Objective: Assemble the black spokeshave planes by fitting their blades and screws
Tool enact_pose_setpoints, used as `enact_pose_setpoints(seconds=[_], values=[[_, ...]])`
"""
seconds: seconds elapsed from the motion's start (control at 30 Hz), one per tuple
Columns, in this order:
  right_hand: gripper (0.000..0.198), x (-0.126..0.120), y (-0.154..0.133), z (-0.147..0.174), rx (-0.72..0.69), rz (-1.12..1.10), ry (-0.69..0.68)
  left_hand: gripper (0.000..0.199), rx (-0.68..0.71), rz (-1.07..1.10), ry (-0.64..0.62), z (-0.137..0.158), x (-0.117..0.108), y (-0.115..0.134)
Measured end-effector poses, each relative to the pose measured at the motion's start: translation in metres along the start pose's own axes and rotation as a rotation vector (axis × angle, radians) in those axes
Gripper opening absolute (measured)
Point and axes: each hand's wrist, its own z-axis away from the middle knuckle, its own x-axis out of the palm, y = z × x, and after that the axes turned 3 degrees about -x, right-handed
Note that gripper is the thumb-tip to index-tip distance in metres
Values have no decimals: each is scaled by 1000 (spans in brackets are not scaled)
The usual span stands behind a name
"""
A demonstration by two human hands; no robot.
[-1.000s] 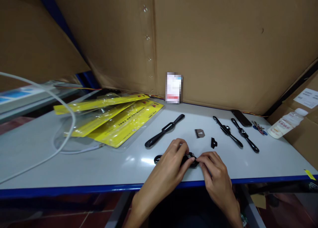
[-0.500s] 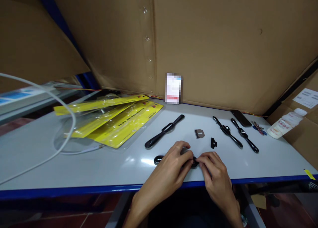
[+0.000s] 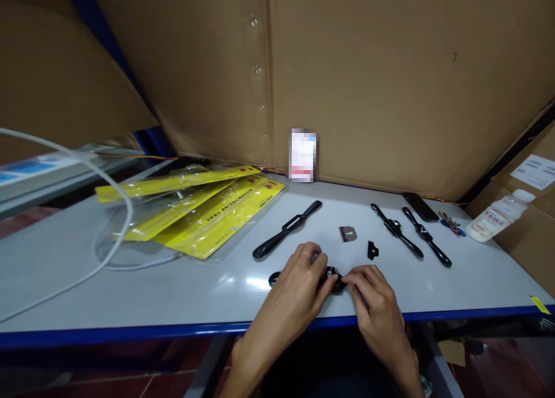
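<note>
A black spokeshave (image 3: 335, 283) lies on the table near the front edge, largely covered by my hands. My left hand (image 3: 301, 279) is closed over its middle, the thumb pressed near a small silvery screw. From the other side, my right hand (image 3: 373, 294) pinches its right part with the fingertips. Beyond my hands lie a flat metal blade (image 3: 347, 233) with a keyhole slot and a small black cap plate (image 3: 373, 250). A bare black spokeshave body (image 3: 288, 229) rests farther left. Two more spokeshaves, one (image 3: 396, 230) beside the other (image 3: 427, 236), lie to the right.
Yellow card packages (image 3: 217, 213) in clear plastic are heaped at left, with a white cable (image 3: 129, 207) looping past them. At back right are a dark phone (image 3: 421, 206), keys (image 3: 451, 224) and a tilted white bottle (image 3: 498, 216). A cardboard wall (image 3: 368, 85) stands behind.
My left hand's fingers have drawn back a little to the left, uncovering more of the spokeshave's middle and its screw. My right hand stays almost where it was.
</note>
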Motion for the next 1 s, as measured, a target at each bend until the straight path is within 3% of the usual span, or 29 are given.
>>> enact_pose_setpoints(seconds=[0.23,0.47,1.0], values=[[33,0,-1,0,-5,20,2,10,27,3,14,0,-2,1],[31,0,1,1,1,0,-11,23,84,133,-66,1,-11,5],[33,0,1,1,-3,-6,-15,36,75,189,-89,3,-8,0]])
